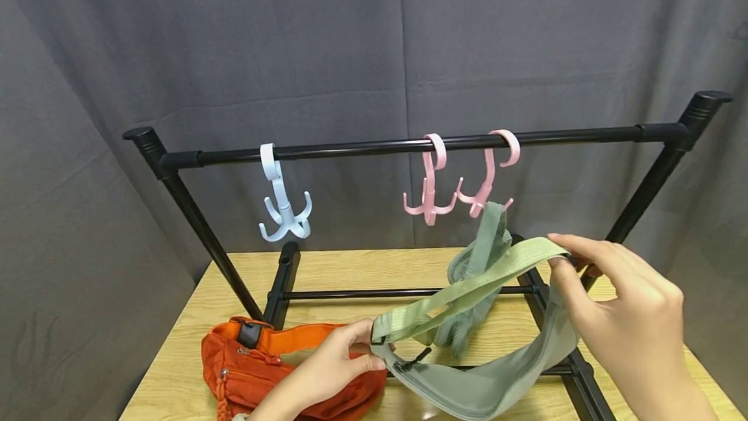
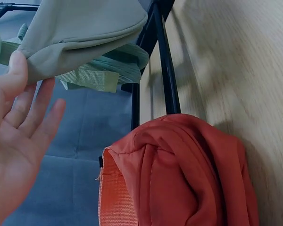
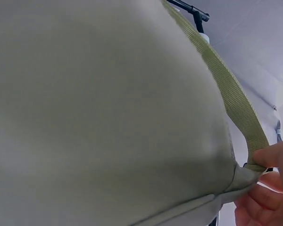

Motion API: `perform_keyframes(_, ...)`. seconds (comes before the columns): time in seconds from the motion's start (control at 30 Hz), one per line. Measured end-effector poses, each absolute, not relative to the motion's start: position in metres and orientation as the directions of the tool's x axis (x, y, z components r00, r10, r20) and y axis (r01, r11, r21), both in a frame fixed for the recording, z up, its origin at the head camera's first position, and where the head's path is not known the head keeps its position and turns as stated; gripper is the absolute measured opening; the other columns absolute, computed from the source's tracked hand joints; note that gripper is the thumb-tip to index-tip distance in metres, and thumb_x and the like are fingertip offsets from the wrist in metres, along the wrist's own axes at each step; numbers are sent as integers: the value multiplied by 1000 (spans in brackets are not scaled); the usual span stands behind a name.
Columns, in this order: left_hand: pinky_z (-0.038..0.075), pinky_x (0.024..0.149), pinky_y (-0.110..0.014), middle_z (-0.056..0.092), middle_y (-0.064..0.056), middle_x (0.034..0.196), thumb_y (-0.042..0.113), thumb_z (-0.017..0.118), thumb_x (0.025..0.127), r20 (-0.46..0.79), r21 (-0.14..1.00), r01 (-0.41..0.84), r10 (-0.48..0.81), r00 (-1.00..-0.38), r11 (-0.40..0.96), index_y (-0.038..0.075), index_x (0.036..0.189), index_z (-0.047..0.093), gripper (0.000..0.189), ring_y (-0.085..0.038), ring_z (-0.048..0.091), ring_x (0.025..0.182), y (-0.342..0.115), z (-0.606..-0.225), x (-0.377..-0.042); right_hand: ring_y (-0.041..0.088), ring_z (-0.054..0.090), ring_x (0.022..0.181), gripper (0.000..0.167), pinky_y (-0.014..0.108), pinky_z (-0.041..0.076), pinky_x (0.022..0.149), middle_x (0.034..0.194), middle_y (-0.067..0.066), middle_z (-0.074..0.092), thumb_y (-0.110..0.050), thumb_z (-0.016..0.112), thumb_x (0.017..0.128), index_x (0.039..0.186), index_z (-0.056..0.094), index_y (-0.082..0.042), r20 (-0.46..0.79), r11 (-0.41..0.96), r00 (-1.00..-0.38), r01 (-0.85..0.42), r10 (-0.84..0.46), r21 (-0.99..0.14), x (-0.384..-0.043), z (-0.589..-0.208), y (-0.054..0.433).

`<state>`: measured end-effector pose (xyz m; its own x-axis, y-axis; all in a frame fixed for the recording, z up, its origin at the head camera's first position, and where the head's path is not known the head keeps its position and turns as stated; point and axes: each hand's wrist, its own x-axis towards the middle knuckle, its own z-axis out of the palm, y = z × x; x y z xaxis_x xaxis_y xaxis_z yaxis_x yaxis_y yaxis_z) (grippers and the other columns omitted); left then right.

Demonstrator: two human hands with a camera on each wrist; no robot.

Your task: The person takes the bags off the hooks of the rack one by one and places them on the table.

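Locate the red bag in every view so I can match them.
Head: red bag, bottom, left of centre, partly behind the left hand.
Left wrist: bottom, just right of centre.
Right wrist: not in it.
Shared landmark: the held grey-green bag, in all three.

A wide stretch of black rail (image 1: 350,149) lies open between a pale-blue hook hanger (image 1: 282,201) and two closely set pink hook hangers (image 1: 429,197), while a teal-green bag (image 1: 484,249) below blocks passage behind the sage waist bag (image 1: 491,385) and an orange waist bag (image 1: 248,374) obstructs the left front of the table (image 1: 362,262).
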<state>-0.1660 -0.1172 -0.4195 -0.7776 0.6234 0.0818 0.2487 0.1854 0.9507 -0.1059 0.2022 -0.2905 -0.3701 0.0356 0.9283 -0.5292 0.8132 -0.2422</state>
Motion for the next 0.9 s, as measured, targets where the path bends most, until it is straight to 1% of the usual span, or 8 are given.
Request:
perform_keyframes(0.1, 50, 92, -26, 66, -15, 118, 16, 67, 91, 98, 956, 244, 608, -788, 162, 2, 126, 60, 39, -16, 64, 107, -118, -418, -164, -11, 46, 78, 26, 5, 34, 76, 73, 8, 63, -16, 61, 85, 100, 77, -1, 919, 820, -392, -513, 40, -254, -104, -292, 208)
perform_keyframes(0.2, 49, 93, -27, 67, -15, 116, 17, 67, 90, 130, 953, 260, 564, -815, 156, 0, 123, 60, 37, -15, 63, 107, -118, -416, -161, -11, 46, 79, 27, 5, 34, 78, 72, 7, 62, -17, 60, 86, 101, 77, -2, 917, 824, -398, -510, 27, -245, -103, -295, 213)
perform_keyframes(0.43, 53, 88, -26, 65, -20, 113, 10, 68, 91, 183, 972, 229, 437, -881, 55, -6, 122, 58, 37, -10, 64, 102, -121, -415, -157, -11, 46, 83, 42, 3, 32, 80, 76, 5, 65, -36, 52, 95, 102, 76, -3, 910, 836, -414, -509, -30, -204, -101, -301, 224)
perform_keyframes(0.53, 53, 88, -26, 65, -17, 113, 11, 68, 90, 223, 969, 246, 402, -888, 8, -8, 121, 57, 38, -8, 63, 103, -122, -413, -155, -12, 46, 83, 50, 3, 32, 79, 79, 6, 67, -45, 48, 98, 105, 76, -4, 900, 846, -434, -492, -33, -206, -99, -303, 228)
perform_keyframes(0.63, 53, 88, -26, 65, -7, 112, 10, 67, 91, 278, 957, 288, 379, -883, -31, -10, 122, 56, 39, -8, 62, 105, -123, -410, -152, -14, 45, 85, 55, 2, 31, 80, 83, 8, 69, -50, 46, 98, 109, 75, -4, 877, 859, -479, -462, -33, -220, -96, -304, 231)
perform_keyframes(0.77, 51, 88, -24, 65, 6, 112, 7, 65, 94, 309, 950, 306, 338, -889, -64, -13, 127, 53, 41, -7, 61, 107, -123, -406, -148, -17, 43, 87, 53, 2, 31, 80, 85, 10, 69, -48, 50, 97, 110, 75, -4, 858, 863, -513, -445, -24, -241, -93, -309, 236)
perform_keyframes(0.83, 51, 88, -23, 65, 9, 112, 7, 64, 95, 308, 951, 296, 317, -897, -87, -14, 129, 51, 42, -7, 61, 108, -123, -404, -145, -17, 45, 86, 41, 3, 32, 78, 85, 9, 69, -38, 58, 95, 109, 75, -4, 864, 857, -503, -452, -15, -248, -93, -312, 237)
perform_keyframes(0.9, 51, 88, -22, 66, 9, 112, 8, 63, 95, 300, 954, 280, 287, -909, -112, -14, 130, 50, 43, -7, 62, 108, -123, -402, -143, -17, 46, 86, 30, 3, 33, 76, 87, 5, 70, -27, 65, 91, 109, 76, -5, 857, 853, -516, -449, -6, -265, -91, -315, 239)
